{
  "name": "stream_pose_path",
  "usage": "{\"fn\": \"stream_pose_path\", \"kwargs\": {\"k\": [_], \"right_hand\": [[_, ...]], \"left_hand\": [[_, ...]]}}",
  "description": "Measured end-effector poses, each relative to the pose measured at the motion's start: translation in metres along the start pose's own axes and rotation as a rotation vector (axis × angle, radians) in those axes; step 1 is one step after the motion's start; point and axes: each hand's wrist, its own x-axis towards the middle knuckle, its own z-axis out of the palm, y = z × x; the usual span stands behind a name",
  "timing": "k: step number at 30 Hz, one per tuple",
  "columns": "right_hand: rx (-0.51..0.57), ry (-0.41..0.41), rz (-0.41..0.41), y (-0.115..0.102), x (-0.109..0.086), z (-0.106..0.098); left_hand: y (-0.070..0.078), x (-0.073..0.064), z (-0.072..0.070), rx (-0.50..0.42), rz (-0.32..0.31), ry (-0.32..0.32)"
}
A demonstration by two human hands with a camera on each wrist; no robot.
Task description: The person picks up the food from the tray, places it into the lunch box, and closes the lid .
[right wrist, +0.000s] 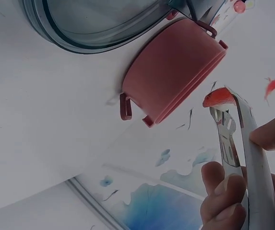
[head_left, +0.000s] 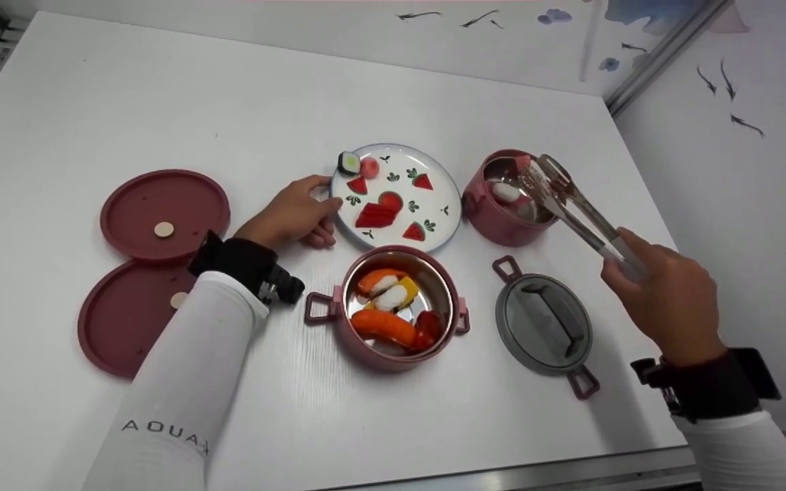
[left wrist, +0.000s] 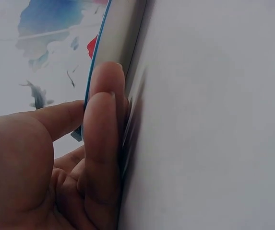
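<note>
At the lower centre of the frame, the near pot (head_left: 396, 363) stands upright on the white table (head_left: 297, 436). It contains an orange sausage (head_left: 383, 326) and white pieces of food backed with orange and yellow. The grey lid (head_left: 526, 334) lies to its right; two dark red trays, one (head_left: 106, 320) touching the other (head_left: 127, 218), lie at the left of the frame.

At centre right, the right hand (head_left: 673, 300) has its fingers closed around the tongs (head_left: 626, 260). The right wrist view shows a red piece of food (right wrist: 220, 97) between the tong tips. At centre left, the left hand (head_left: 297, 211) pinches the plate (head_left: 444, 194), thumb at the rim and fingers beneath. The plate carries red slices (head_left: 376, 215), a pink ball (head_left: 370, 168) and, at its upper left edge, a sushi roll (head_left: 349, 163). The far pot (head_left: 502, 225), right of the plate, stands below the tong tips and contains a white piece (head_left: 505, 193).
</note>
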Motion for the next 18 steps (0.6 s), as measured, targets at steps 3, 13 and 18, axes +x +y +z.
{"fn": "stream_pose_path", "kwargs": {"k": [3,13,18], "right_hand": [[-0.006,-0.006,0.009,-0.001,0.000,0.002],[0.071,-0.003,-0.082,-0.028,0.003,0.008],[0.127,-0.070,-0.189,-0.060,0.007,0.017]], "left_hand": [[-0.001,-0.001,0.000,0.001,-0.002,-0.007],[-0.001,0.000,0.002,-0.013,0.002,-0.006],[-0.002,0.001,0.002,-0.008,0.006,0.007]]}}
